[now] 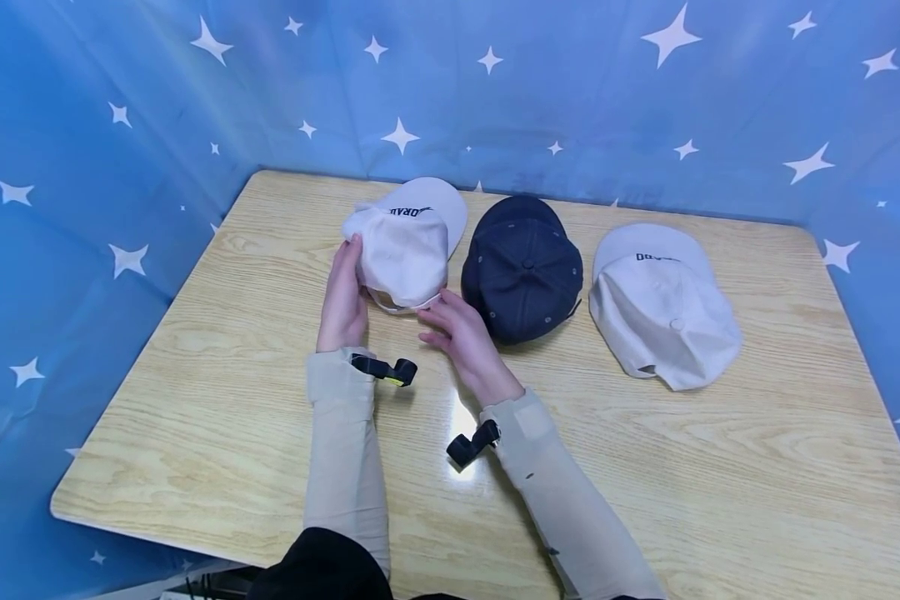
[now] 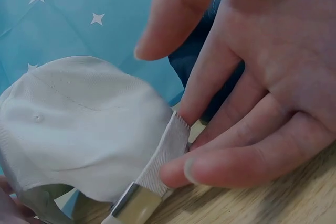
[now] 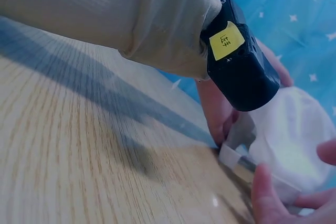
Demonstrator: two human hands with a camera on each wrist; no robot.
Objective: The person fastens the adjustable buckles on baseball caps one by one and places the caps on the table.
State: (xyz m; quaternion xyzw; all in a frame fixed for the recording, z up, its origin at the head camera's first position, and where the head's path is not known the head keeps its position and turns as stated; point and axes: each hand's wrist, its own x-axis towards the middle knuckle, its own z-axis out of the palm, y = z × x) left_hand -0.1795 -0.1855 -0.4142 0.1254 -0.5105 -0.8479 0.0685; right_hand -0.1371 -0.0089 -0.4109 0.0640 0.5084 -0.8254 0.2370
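Note:
A white cap point(image 1: 403, 254) with dark lettering sits at the table's back left, its brim pointing away from me. My left hand point(image 1: 342, 292) holds the cap's left side. At the near right edge, fingers of my right hand point(image 1: 461, 333) touch the back strap point(image 2: 167, 156), with the thumb held apart from the cap. A metal buckle point(image 2: 124, 199) shows on the strap in the left wrist view. Only part of the left hand point(image 3: 214, 109) appears in the right wrist view, beyond the wrist camera, so some of its fingers are hidden.
Just right of the white cap lies a dark navy cap point(image 1: 525, 271). Farther right rests a second white cap point(image 1: 663, 308), its crown partly sunken. All stand on a wooden table point(image 1: 217, 400) with a blue star-patterned curtain point(image 1: 555, 92) behind.

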